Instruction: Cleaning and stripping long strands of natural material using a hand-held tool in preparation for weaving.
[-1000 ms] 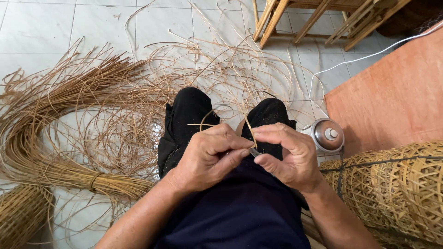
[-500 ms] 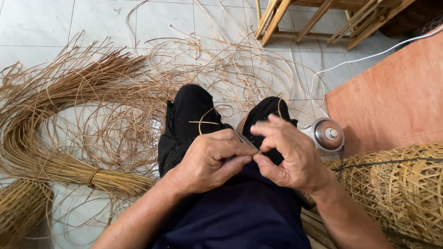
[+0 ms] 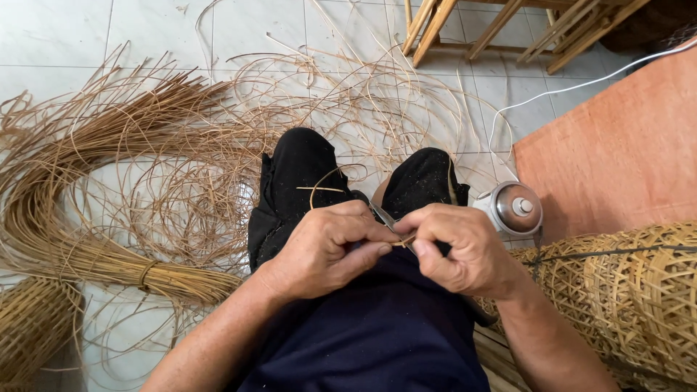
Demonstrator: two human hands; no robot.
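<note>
bundled rattan strands [image 3: 87,247] far left on the tiled floor [image 3: 58,36]. left hand [image 3: 323,250] closed, pinching a thin rattan strip [image 3: 327,181] above the lap. right hand [image 3: 465,250] closed on a small blade [image 3: 383,216], touching the strip. woven basket [image 3: 639,290] far right.

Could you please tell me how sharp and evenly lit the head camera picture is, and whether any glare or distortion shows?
Head view: soft, even daylight, with faint shadows under the loose tan cane strips on the pale tiled floor; both the left hand and right hand sharp; mild glare on the round metal canister top; wide-angle stretching toward the edges.
</note>
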